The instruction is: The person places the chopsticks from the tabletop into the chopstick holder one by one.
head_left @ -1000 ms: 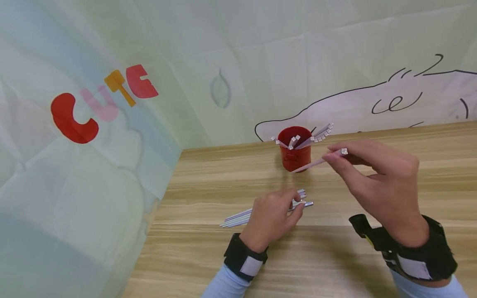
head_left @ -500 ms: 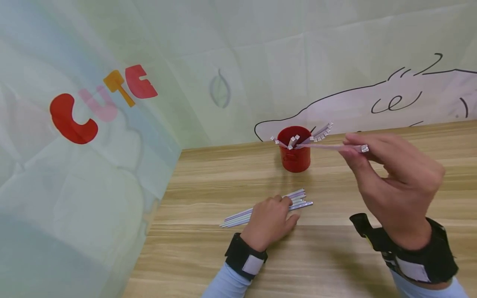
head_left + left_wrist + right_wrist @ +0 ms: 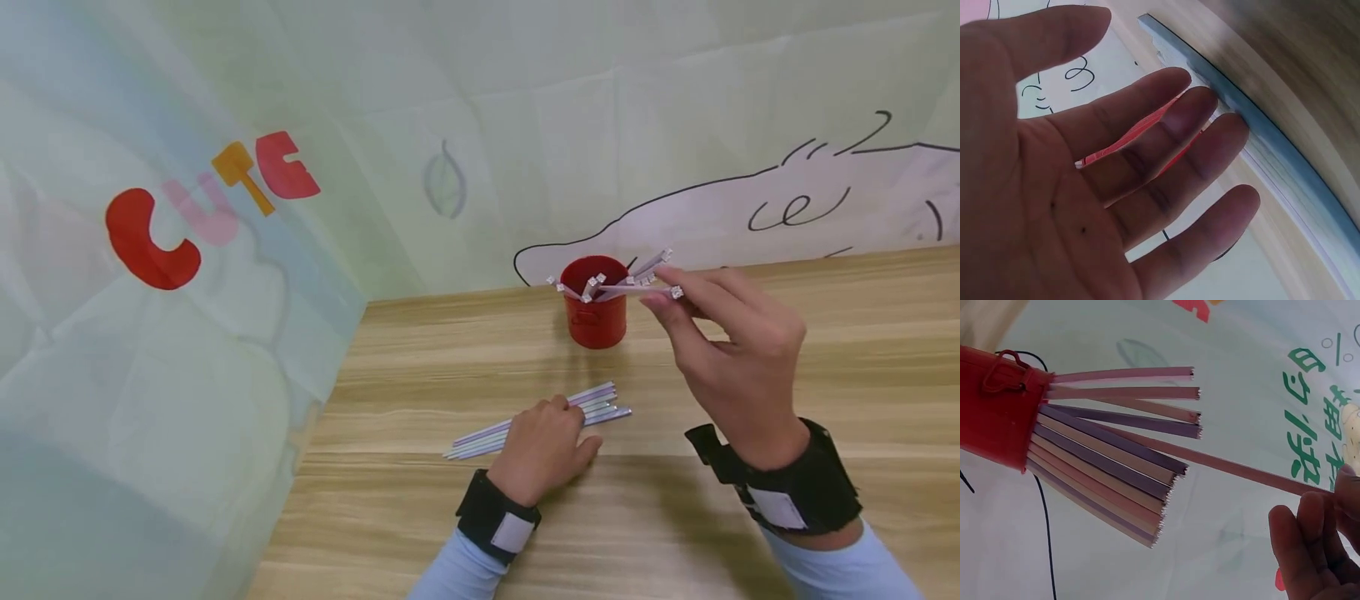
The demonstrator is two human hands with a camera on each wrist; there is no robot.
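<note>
My right hand [image 3: 738,354] pinches a pinkish chopstick [image 3: 1241,470] near its glittering square end, between thumb and fingers. The chopstick's other end reaches the mouth of a small red bucket [image 3: 598,325]. Several chopsticks [image 3: 1107,465] in pink, beige and purple fan out of that bucket, sparkly ends outward. On the table, a bundle of pale blue and lilac chopsticks [image 3: 480,439] lies slantwise under my left hand [image 3: 543,446], whose fingers rest over it, loosely extended. Fingertips meet a blue chopstick [image 3: 1297,156] in the left wrist view.
The wood-grain table [image 3: 390,517] ends at a pale printed backdrop [image 3: 480,100] just behind the bucket. Another printed sheet [image 3: 150,375] with coloured letters stands along the left side. A wire handle [image 3: 1000,375] hangs on the bucket.
My right hand has raised the chopstick from in front of the bucket to its mouth, swinging right and then back left. My left fingers have settled flatter on the bundle, thumb drawn away.
</note>
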